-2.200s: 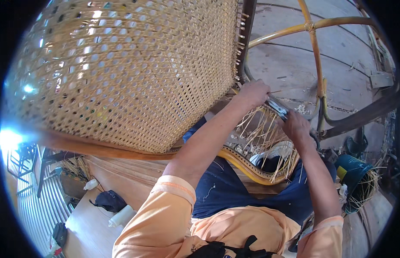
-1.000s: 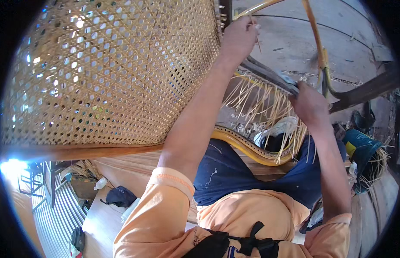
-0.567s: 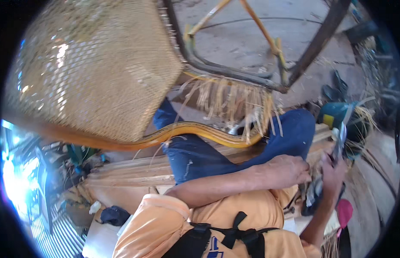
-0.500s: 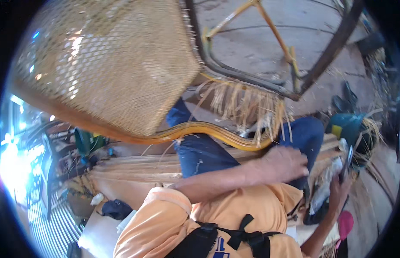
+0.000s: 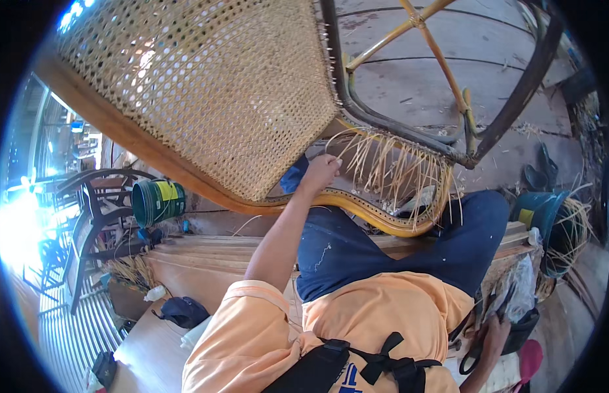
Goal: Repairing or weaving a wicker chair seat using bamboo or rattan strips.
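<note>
In the middle of the frame, the left hand (image 5: 321, 171) has its fingers clamped on loose cane strands (image 5: 389, 167) under the woven chair seat (image 5: 206, 85). At the lower right, the right hand (image 5: 494, 334) touches a dark bag (image 5: 520, 327); I cannot tell how its fingers are.

Just above the closed left hand (image 5: 321, 171), a woven cane panel (image 5: 212, 85) is seen — pale, matt, open-meshed. Loose cane strands (image 5: 393, 167) beside the grip look dry and stiff. The curved wooden frame (image 5: 376, 219) below it is glossy, varnished yellow. The floor (image 5: 422, 98) beyond is rough, dull concrete — dusty.
</note>
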`<action>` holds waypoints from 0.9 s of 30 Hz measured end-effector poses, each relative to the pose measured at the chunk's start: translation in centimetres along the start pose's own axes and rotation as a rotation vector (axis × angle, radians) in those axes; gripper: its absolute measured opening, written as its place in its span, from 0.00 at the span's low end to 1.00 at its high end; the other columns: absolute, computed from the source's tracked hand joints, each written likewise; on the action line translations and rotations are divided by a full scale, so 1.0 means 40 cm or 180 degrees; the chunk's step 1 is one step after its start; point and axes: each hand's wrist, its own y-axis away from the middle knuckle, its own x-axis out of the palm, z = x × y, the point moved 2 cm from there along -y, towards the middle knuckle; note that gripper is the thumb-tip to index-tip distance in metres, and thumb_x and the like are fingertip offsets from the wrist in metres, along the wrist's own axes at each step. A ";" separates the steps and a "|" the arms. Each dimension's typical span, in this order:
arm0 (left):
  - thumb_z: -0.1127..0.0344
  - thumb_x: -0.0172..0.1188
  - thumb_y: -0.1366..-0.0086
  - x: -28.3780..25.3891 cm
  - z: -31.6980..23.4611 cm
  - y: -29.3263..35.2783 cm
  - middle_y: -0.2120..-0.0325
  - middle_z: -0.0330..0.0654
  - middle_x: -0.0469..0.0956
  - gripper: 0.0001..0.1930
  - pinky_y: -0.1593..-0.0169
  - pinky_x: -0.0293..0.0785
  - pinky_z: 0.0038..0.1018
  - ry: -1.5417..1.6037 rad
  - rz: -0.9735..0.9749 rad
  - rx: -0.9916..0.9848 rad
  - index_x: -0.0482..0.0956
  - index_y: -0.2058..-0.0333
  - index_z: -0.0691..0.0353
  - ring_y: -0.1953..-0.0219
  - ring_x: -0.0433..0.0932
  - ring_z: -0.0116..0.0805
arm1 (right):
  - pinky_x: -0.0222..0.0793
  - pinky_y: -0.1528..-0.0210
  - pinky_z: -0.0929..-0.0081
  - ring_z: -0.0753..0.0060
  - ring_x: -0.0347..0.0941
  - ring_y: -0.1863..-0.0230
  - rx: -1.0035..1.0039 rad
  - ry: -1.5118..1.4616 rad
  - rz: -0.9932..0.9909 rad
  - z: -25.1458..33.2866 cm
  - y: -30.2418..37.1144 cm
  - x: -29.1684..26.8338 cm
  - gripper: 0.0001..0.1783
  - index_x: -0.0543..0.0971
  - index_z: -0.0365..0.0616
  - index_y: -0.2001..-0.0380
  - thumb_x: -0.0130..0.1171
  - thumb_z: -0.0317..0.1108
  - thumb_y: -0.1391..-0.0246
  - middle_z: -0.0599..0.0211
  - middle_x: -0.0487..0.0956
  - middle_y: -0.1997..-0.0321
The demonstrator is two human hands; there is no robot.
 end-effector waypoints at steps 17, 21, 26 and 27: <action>0.58 0.52 0.43 -0.047 0.206 0.368 0.84 0.44 0.75 0.14 0.71 0.70 0.29 -0.0261 -0.1262 -0.0240 0.78 0.73 0.64 0.79 0.76 0.36 | 0.67 0.58 0.62 0.45 0.74 0.64 -0.1646 0.3033 0.3095 0.588 0.078 0.809 0.37 0.76 0.28 0.67 0.52 0.61 0.55 0.39 0.76 0.70; 0.58 0.52 0.43 -0.082 0.165 0.377 0.85 0.45 0.74 0.14 0.72 0.70 0.29 0.0132 -0.1060 -0.0392 0.77 0.73 0.65 0.79 0.75 0.36 | 0.67 0.62 0.60 0.52 0.75 0.71 -0.2414 0.2908 0.2706 0.569 0.068 0.905 0.34 0.76 0.35 0.81 0.50 0.63 0.55 0.51 0.75 0.82; 0.59 0.51 0.42 -0.087 0.189 0.363 0.86 0.46 0.73 0.14 0.74 0.70 0.29 0.0135 -0.1144 -0.0258 0.77 0.72 0.65 0.82 0.75 0.36 | 0.66 0.54 0.62 0.48 0.73 0.60 -0.2176 0.3514 0.3082 0.598 0.100 0.959 0.39 0.78 0.30 0.69 0.47 0.65 0.55 0.41 0.76 0.66; 0.60 0.50 0.42 -0.086 0.191 0.360 0.87 0.46 0.73 0.13 0.76 0.70 0.29 0.0045 -0.1251 -0.0094 0.77 0.73 0.64 0.84 0.75 0.36 | 0.66 0.54 0.62 0.49 0.73 0.60 -0.2371 0.3534 0.2993 0.593 0.100 0.968 0.39 0.78 0.31 0.69 0.47 0.65 0.55 0.42 0.76 0.66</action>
